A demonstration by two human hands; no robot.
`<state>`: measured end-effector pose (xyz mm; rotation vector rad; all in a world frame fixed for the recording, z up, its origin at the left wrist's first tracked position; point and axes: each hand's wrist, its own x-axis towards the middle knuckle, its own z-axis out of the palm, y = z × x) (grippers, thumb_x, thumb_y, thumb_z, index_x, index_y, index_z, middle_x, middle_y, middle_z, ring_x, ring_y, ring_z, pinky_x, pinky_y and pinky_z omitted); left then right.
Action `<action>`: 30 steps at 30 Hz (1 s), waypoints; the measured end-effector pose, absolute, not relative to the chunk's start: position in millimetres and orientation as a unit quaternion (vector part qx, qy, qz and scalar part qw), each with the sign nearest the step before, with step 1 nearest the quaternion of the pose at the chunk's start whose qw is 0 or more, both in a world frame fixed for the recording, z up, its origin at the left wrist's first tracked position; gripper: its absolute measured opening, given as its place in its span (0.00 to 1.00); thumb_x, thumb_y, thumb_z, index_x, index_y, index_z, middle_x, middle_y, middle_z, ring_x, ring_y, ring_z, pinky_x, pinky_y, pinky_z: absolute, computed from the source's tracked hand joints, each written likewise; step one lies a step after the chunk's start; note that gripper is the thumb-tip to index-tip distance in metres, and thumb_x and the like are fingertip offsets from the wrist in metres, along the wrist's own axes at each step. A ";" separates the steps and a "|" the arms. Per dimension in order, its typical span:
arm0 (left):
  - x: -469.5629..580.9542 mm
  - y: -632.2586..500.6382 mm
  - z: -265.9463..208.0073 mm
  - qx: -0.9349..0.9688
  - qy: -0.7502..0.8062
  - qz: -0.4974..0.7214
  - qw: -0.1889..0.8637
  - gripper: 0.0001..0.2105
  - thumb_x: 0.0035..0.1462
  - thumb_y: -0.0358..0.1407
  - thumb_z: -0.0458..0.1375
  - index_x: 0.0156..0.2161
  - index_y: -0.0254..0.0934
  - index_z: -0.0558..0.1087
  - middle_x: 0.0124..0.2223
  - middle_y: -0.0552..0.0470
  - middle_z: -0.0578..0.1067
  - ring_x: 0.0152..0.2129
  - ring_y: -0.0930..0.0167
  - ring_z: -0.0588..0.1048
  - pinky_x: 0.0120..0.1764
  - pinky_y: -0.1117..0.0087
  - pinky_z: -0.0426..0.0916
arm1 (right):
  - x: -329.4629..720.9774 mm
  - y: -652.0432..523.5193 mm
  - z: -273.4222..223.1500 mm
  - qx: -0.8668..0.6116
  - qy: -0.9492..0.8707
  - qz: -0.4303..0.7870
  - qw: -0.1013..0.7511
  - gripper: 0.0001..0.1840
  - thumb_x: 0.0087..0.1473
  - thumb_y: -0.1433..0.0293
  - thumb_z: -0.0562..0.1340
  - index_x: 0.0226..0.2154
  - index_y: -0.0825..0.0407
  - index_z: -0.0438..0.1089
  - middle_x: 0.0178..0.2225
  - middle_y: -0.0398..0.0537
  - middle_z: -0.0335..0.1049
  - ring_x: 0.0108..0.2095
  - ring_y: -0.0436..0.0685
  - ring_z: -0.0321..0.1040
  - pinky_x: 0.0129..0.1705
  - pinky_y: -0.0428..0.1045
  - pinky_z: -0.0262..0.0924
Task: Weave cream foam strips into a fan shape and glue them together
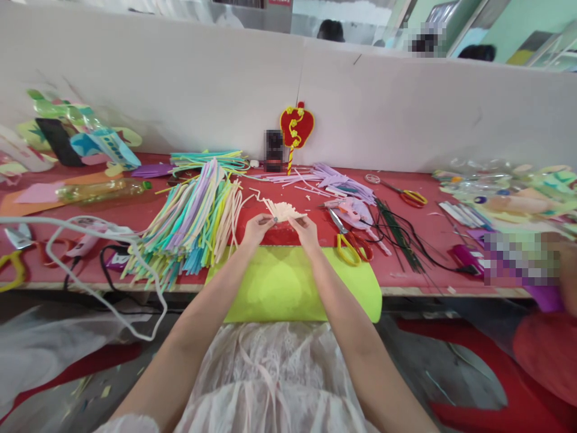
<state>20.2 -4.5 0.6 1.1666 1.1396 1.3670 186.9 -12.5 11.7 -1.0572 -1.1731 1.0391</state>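
Observation:
My left hand [258, 228] and my right hand [305, 230] meet in front of me above the table. Between them is a cream pipe cleaner [283, 210] bent into tight, fluffy folds. The fingers of each hand are pinched at one end of it, hiding its tips. A loose bundle of coloured pipe cleaners [193, 216] lies just left of my left hand. Below my forearms a bright yellow-green sheet [279, 285] hangs over the table edge. Yellow-and-red-handled scissors [348, 240] rest to the right of my right hand.
A pink glue gun [354, 211] with a black cord lies near lilac pipe cleaners [345, 183]. Against the white partition [180, 90] stands a red apple-shaped ornament [297, 126]. A white cable [157, 300] loops at left. Another person's arm [565, 264] reaches in at right.

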 end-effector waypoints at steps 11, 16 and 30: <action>19.3 -4.2 0.3 0.477 0.480 0.553 0.486 0.22 0.36 0.45 0.69 0.37 0.34 0.75 0.32 0.48 0.80 0.29 0.67 0.77 0.37 0.67 0.70 | 187.5 -13.7 12.9 -0.460 -0.518 0.423 0.585 0.19 0.43 0.55 0.66 0.34 0.52 0.74 0.34 0.47 0.77 0.36 0.56 0.71 0.42 0.50 0.64; 19.7 -5.5 1.9 0.483 0.480 0.551 0.482 0.21 0.36 0.47 0.68 0.33 0.35 0.76 0.32 0.49 0.80 0.28 0.69 0.76 0.36 0.69 0.69 | 187.8 -14.6 13.3 -0.465 -0.529 0.422 0.571 0.19 0.43 0.55 0.66 0.33 0.52 0.74 0.33 0.47 0.76 0.34 0.56 0.71 0.40 0.50 0.64; 21.7 -12.5 11.6 0.501 0.499 0.552 0.442 0.17 0.40 0.48 0.66 0.30 0.35 0.76 0.30 0.50 0.78 0.27 0.70 0.74 0.33 0.71 0.66 | 186.2 -15.0 13.1 -0.460 -0.547 0.426 0.555 0.20 0.43 0.53 0.66 0.34 0.51 0.75 0.34 0.47 0.77 0.35 0.56 0.71 0.39 0.50 0.65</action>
